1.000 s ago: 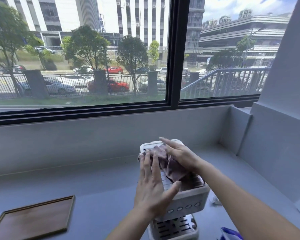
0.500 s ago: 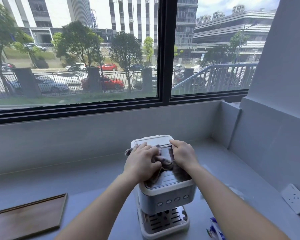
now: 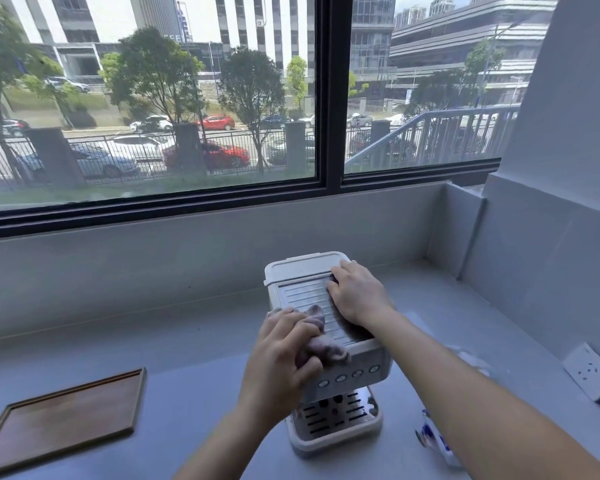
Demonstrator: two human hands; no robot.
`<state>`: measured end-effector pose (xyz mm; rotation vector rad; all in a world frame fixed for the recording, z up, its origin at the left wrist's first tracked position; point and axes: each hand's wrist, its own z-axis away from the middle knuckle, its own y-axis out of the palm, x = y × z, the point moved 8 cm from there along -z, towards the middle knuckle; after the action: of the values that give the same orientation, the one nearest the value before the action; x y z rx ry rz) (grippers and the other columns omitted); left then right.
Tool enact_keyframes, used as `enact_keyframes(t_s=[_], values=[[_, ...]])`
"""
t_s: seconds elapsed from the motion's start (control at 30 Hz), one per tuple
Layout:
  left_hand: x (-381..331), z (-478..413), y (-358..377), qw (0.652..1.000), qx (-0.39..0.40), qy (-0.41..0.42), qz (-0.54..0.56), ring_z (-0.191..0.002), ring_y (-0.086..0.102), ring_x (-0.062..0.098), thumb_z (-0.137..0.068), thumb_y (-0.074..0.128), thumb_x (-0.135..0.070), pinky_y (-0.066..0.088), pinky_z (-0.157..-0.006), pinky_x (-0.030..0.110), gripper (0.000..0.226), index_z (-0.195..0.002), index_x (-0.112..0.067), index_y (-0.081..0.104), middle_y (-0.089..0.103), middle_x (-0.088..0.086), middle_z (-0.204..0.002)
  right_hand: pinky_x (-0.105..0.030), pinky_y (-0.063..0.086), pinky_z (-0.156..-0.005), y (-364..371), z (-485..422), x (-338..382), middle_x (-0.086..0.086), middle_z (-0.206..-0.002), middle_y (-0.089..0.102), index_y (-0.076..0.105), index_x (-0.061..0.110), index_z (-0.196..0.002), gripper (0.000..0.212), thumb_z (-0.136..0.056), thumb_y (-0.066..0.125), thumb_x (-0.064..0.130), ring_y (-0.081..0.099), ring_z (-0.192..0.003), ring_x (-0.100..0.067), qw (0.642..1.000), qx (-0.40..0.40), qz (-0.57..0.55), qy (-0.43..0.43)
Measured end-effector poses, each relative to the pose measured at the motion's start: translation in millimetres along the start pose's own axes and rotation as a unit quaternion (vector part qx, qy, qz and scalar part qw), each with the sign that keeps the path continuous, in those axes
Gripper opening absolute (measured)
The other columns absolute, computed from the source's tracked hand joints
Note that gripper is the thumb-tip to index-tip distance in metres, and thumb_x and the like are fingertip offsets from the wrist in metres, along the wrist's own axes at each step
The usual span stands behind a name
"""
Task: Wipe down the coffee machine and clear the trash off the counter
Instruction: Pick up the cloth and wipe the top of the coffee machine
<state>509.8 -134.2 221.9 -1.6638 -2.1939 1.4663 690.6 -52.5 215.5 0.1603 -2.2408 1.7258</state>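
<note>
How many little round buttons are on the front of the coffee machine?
4. They sit in a row on the front panel of the white boxy coffee machine, at and. The left hand holding the purple cloth might hide another.

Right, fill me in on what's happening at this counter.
A person is wiping a white coffee machine that stands on a grey counter under a window. The left hand grips a crumpled purplish cloth at the front edge of the machine's ribbed top, while the right hand rests flat on that top. A blue and white wrapper lies on the counter to the right, and a wooden tray sits to the left.
</note>
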Motion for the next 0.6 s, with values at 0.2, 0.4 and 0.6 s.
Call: enact_keyframes(t_s=[0.2,0.4,0.6], values=[[-1,-10,3,0.998,0.009,-0.012,-0.059,-0.115,0.047,0.020,-0.072,0.057,-0.035,0.033,-0.107,0.041,0.037,-0.108,-0.028,0.065,0.060,-0.009,-0.115,-0.035,0.020,-0.115,-2,1,6,-0.013,-0.142,0.047,0.055,0.011,-0.126,0.039,-0.101,0.039,0.037,0.032,-0.139,-0.029,1.000,0.002,0.017,-0.011],[-4,8,4,0.999,-0.041,0.002,-0.028,-0.118,0.048,0.024,-0.071,0.061,-0.030,0.037,-0.103,0.047,0.030,-0.100,-0.023,0.063,0.058,-0.005,-0.117,-0.038,0.029,-0.114,-2,5,8,-0.006,-0.145,0.044,0.053,0.024,-0.130,0.047,-0.095,0.042,0.054,0.033,-0.139,-0.024,1.000,0.015,0.018,-0.003],[-21,34,5,0.987,-0.062,0.136,-0.053,-0.120,0.052,0.030,-0.076,0.069,-0.023,0.035,-0.105,0.051,0.028,-0.103,-0.019,0.062,0.060,0.002,-0.122,-0.039,0.039,-0.103,-6,4,6,0.002,-0.131,0.053,0.057,0.027,-0.123,0.045,-0.092,0.043,0.058,0.044,-0.128,-0.021,1.000,-0.004,0.022,0.009]])
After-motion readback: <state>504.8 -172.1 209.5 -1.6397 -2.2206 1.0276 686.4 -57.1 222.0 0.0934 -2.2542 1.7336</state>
